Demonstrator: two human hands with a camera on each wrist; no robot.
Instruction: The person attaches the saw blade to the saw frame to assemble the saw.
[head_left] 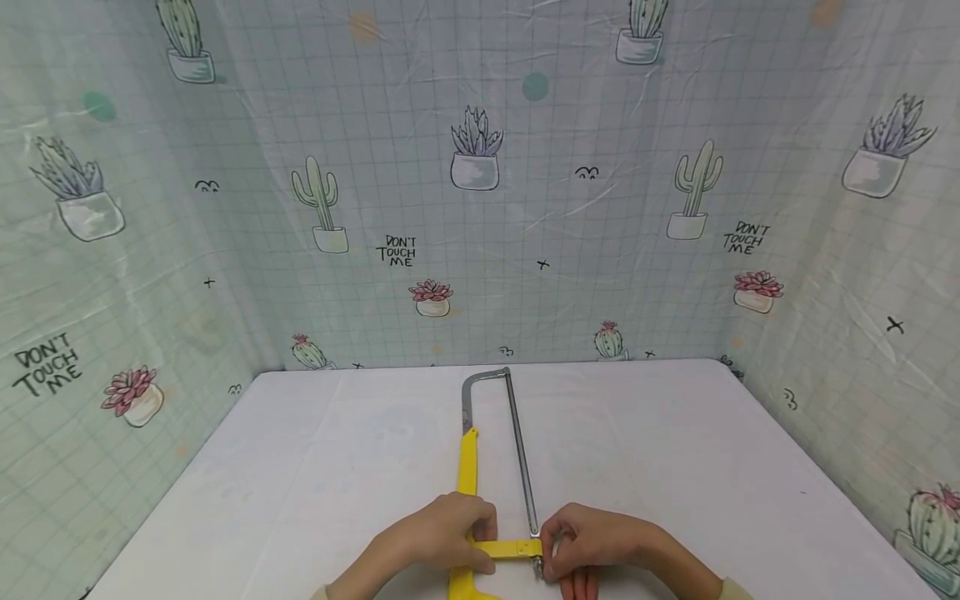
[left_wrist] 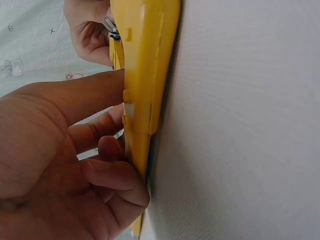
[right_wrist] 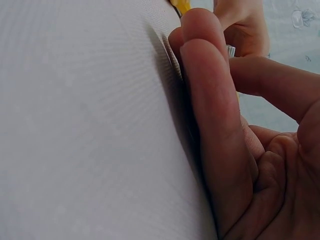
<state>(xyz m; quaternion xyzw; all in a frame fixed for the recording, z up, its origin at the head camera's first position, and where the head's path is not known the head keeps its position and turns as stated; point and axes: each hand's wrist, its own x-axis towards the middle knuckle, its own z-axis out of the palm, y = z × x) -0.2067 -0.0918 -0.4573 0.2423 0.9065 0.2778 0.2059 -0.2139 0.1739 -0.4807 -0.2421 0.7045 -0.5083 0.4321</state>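
A hacksaw with a yellow frame and a grey front bow lies on the white table, its bow pointing away from me. Its blade runs along the right side to the yellow crosspiece. My left hand grips the frame where the crosspiece joins it; the left wrist view shows thumb and fingers against the yellow body. At the crosspiece's right end, my right hand pinches the small metal wing nut, partly hidden by fingers. Its other fingers lie close to the tabletop.
The white table extends to both sides and behind the saw. A cactus-printed curtain encloses its back and sides.
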